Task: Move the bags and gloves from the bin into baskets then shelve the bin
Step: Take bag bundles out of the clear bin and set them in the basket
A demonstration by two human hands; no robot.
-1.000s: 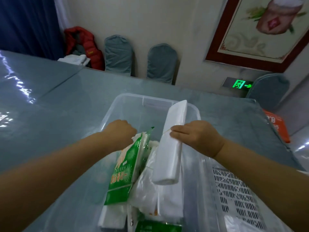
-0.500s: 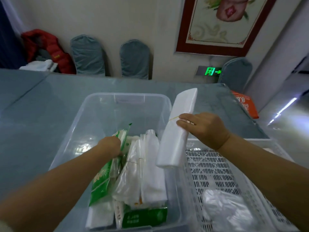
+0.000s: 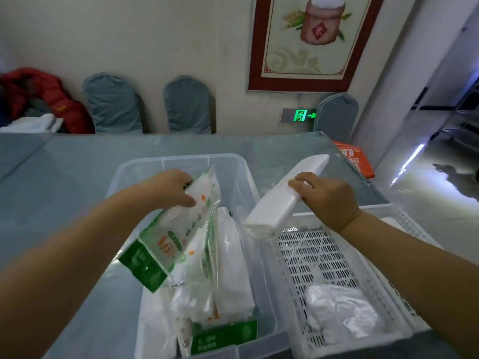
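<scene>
A clear plastic bin (image 3: 178, 161) stands on the table with several white and green packs of bags inside. My left hand (image 3: 169, 187) grips a green-and-white pack (image 3: 178, 234), lifted and tilted over the bin's left side. My right hand (image 3: 326, 198) holds a white bundle of bags (image 3: 274, 206) bound with a rubber band, slanting over the gap between the bin and the white slotted basket (image 3: 324, 257). A crumpled clear bag (image 3: 339, 312) lies in the basket's near part.
The grey table (image 3: 64, 182) stretches left and back. Three blue-covered chairs (image 3: 186, 104) line the far wall, with a red jacket (image 3: 51, 99) at the left. An orange box (image 3: 355, 159) sits at the table's right edge. Open floor lies to the right.
My left hand has lifted the green-and-white pack out of the pile in the bin. My right hand has carried the white bundle rightward over the basket's edge. The view has turned right.
</scene>
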